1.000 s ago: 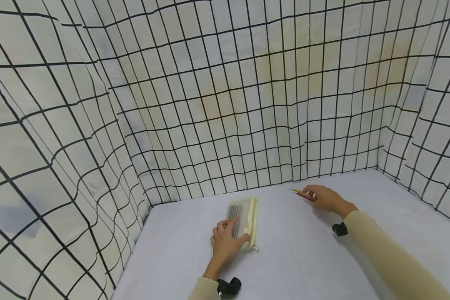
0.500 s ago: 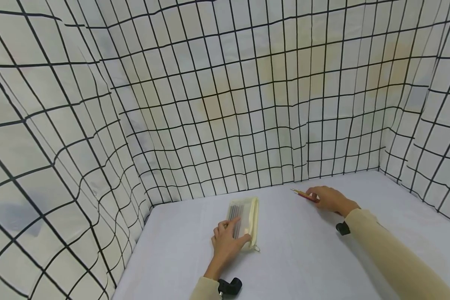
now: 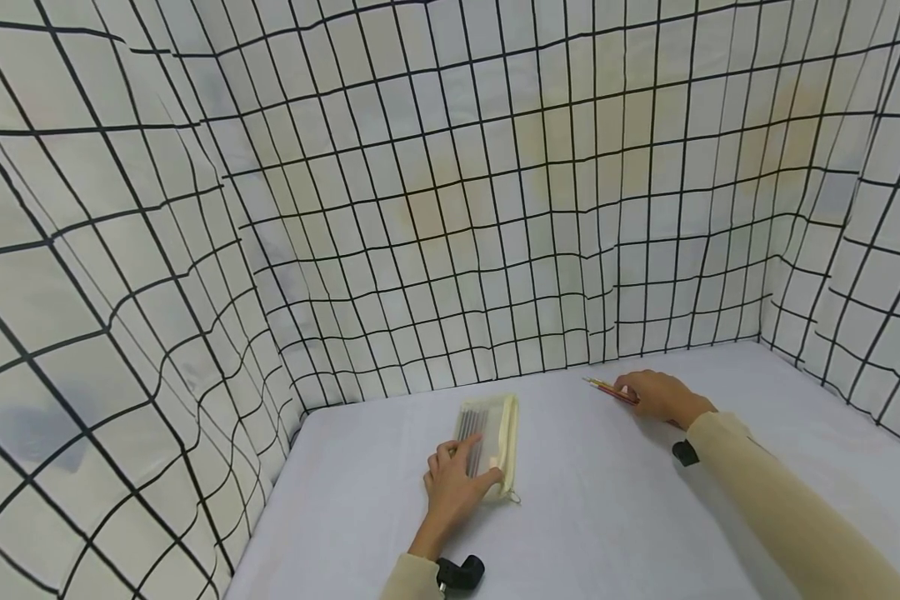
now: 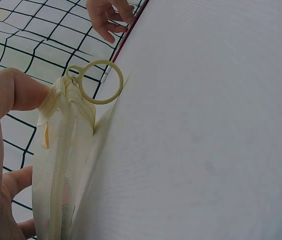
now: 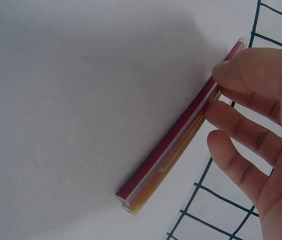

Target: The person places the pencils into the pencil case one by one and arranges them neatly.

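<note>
A pale yellow mesh pencil case (image 3: 489, 425) lies on the white table, with dark slim sticks visible through its mesh. My left hand (image 3: 450, 487) rests on it with spread fingers, the thumb (image 4: 23, 89) against the zip end beside a ring pull (image 4: 103, 82). Farther right, my right hand (image 3: 656, 396) pinches a small bundle of pencils between thumb and fingers. A red pencil (image 5: 181, 122) and a yellow pencil (image 5: 153, 192) lie side by side there, low over or on the tabletop; which of the two I cannot tell.
The white tabletop (image 3: 570, 517) extends around both hands. White cloth with a black grid (image 3: 450, 275) rises along the back and both sides. A small black device (image 3: 461, 573) is strapped at the left wrist, another (image 3: 685, 453) at the right.
</note>
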Available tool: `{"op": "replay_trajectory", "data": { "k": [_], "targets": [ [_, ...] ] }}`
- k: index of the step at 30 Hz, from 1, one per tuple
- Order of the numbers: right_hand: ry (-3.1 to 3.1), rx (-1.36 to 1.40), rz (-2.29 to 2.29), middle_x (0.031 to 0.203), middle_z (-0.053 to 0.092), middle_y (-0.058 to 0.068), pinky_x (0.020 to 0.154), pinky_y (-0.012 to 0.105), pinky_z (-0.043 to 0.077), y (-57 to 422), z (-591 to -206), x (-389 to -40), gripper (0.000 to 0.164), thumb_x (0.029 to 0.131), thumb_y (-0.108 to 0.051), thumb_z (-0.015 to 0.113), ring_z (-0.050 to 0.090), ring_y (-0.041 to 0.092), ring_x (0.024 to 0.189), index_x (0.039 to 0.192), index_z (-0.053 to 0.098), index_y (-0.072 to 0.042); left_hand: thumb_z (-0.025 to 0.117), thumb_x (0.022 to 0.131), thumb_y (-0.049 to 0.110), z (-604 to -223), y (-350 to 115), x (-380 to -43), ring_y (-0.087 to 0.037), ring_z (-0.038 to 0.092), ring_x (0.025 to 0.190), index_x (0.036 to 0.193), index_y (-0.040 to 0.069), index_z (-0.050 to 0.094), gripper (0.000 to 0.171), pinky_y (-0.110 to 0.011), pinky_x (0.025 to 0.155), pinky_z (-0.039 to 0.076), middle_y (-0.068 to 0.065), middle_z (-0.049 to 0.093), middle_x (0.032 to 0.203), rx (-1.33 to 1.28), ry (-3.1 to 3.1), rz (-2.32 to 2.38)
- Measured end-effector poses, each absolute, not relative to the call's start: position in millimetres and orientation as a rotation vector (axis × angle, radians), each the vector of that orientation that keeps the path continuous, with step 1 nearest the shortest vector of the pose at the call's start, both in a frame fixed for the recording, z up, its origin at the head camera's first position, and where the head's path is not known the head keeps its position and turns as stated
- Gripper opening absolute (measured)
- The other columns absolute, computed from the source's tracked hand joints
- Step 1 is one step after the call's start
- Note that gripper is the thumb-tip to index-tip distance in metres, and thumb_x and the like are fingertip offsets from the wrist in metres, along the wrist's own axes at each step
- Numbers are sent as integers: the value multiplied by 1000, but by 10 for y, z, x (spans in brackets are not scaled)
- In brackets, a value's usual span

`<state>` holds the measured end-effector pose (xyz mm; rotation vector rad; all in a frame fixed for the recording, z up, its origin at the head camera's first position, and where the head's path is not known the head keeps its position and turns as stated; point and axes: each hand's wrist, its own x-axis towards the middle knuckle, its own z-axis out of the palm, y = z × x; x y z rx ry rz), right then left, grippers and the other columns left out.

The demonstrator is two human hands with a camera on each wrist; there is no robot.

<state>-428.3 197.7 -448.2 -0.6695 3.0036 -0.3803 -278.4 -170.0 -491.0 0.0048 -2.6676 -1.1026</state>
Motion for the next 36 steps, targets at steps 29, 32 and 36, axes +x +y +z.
{"op": "replay_trajectory", "data": {
  "k": [29, 32, 36],
  "targets": [
    [2996, -679, -353, 84, 55, 0, 70, 36, 38, 1947, -4504, -4247, 38, 89, 6, 61, 49, 19, 78, 120, 68, -13, 73, 71, 45, -4948, -1698, -2798, -33, 38, 123, 144, 26, 58, 77, -59, 101, 29, -14, 46, 139, 15, -2665, -1129],
    [3010, -673, -341, 86, 58, 1, 71, 37, 41, 1938, -4502, -4253, 38, 90, 5, 61, 51, 19, 79, 123, 68, -13, 73, 71, 45, -4950, -1702, -2800, -33, 38, 123, 144, 25, 58, 77, -59, 101, 28, -15, 46, 139, 16, -2669, -1128],
    [3034, -668, -342, 92, 64, 2, 76, 41, 48, 1920, -4490, -4252, 40, 91, 3, 62, 53, 20, 82, 128, 67, -12, 73, 71, 45, -4938, -1707, -2798, -33, 37, 123, 144, 25, 58, 77, -59, 101, 28, -15, 46, 139, 15, -2668, -1129]
  ]
}}
